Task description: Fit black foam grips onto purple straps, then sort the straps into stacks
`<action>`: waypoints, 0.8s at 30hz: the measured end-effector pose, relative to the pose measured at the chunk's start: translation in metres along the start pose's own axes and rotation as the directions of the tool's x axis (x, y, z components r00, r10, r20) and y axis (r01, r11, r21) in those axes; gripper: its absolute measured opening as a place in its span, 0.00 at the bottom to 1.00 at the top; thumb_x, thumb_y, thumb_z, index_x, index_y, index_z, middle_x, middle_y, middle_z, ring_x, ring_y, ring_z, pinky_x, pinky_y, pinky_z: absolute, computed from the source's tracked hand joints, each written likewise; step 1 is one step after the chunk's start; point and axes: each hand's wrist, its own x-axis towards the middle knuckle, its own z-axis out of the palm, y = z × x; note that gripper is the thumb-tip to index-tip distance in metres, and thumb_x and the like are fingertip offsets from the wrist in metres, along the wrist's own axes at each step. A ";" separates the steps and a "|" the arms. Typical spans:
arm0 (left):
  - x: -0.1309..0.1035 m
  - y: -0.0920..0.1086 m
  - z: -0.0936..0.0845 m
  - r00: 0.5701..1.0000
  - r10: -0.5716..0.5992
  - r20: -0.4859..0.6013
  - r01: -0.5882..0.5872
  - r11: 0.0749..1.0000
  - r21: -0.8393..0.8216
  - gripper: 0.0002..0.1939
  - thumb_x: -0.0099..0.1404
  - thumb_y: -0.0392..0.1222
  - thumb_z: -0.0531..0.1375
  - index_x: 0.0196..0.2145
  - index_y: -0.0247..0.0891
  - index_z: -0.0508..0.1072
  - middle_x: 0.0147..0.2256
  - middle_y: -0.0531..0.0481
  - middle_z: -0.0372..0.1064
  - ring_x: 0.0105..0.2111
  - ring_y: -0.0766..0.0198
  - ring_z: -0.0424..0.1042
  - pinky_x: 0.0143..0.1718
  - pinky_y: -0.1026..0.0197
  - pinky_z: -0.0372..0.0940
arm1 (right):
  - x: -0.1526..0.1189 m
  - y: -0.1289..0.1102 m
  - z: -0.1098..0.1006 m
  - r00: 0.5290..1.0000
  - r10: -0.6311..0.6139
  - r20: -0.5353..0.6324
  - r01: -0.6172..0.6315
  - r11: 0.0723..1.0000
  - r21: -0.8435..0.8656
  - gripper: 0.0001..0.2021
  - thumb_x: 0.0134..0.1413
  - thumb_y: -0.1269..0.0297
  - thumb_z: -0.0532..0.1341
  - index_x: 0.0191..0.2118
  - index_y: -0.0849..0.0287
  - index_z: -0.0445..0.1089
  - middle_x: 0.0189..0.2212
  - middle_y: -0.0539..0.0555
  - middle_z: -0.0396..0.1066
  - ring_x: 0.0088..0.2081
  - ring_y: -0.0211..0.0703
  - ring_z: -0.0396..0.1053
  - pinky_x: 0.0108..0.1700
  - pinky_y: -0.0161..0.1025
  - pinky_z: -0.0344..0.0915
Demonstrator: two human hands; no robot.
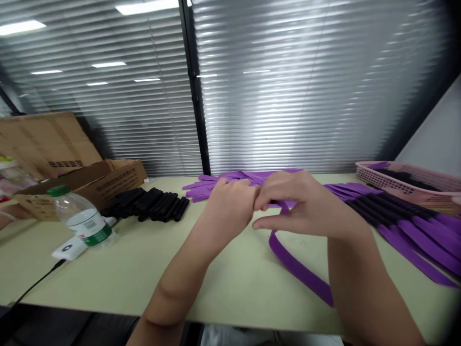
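Observation:
My left hand point(232, 204) is closed in a fist above the table, its back towards me; what its fingers hold is hidden. Touching it on the right is my right hand point(298, 204), with curled fingers and the thumb below them, closed on a purple strap point(300, 270). The strap passes between thumb and fingers, and its free end curves down towards the front right. A small dark bit shows under the right fingers. Behind both hands lies a pile of flat purple straps point(201, 187).
Black ribbed grips point(154, 204) lie left of centre. Purple straps with black grips point(392, 216) spread at right, by a pink basket point(406, 185). At left stand a cardboard box point(108, 182), a bottle point(84, 221) and a white cabled device point(68, 248). Another person's hand point(5, 216) shows far left.

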 end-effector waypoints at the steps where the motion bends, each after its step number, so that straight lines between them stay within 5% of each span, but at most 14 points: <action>1: 0.000 -0.003 -0.002 0.999 -0.004 -0.039 0.005 1.000 0.013 0.09 0.66 0.34 0.53 0.34 0.38 0.73 0.29 0.51 0.68 0.30 0.62 0.68 0.34 0.58 0.55 | 0.000 0.002 -0.002 0.998 0.004 -0.061 -0.005 1.000 -0.017 0.08 0.55 0.58 0.63 0.33 0.56 0.73 0.27 0.50 0.73 0.30 0.38 0.68 0.35 0.37 0.64; 6: -0.001 -0.023 -0.012 0.982 -0.020 -0.189 0.021 1.000 0.004 0.10 0.69 0.39 0.52 0.45 0.42 0.71 0.36 0.51 0.71 0.38 0.60 0.69 0.43 0.56 0.55 | -0.004 0.013 -0.012 0.954 0.127 -0.273 -0.163 0.980 -0.115 0.13 0.57 0.56 0.60 0.45 0.54 0.72 0.40 0.54 0.74 0.43 0.47 0.70 0.46 0.44 0.66; 12: 0.003 -0.041 -0.014 0.961 -0.050 -0.271 0.047 0.999 -0.018 0.10 0.68 0.41 0.55 0.46 0.45 0.71 0.42 0.51 0.73 0.42 0.58 0.70 0.48 0.53 0.54 | -0.006 0.024 -0.014 0.934 0.354 -0.042 -0.355 0.935 -0.012 0.16 0.62 0.52 0.54 0.49 0.54 0.69 0.38 0.53 0.73 0.38 0.44 0.69 0.39 0.40 0.65; 24: 0.014 -0.059 -0.002 0.928 -0.109 -0.356 0.070 0.990 -0.122 0.12 0.61 0.47 0.61 0.42 0.42 0.73 0.41 0.49 0.74 0.42 0.54 0.71 0.44 0.55 0.63 | -0.005 0.039 -0.004 0.935 0.349 -0.064 -0.354 0.926 -0.127 0.16 0.63 0.53 0.52 0.45 0.58 0.68 0.40 0.56 0.68 0.41 0.46 0.65 0.40 0.41 0.61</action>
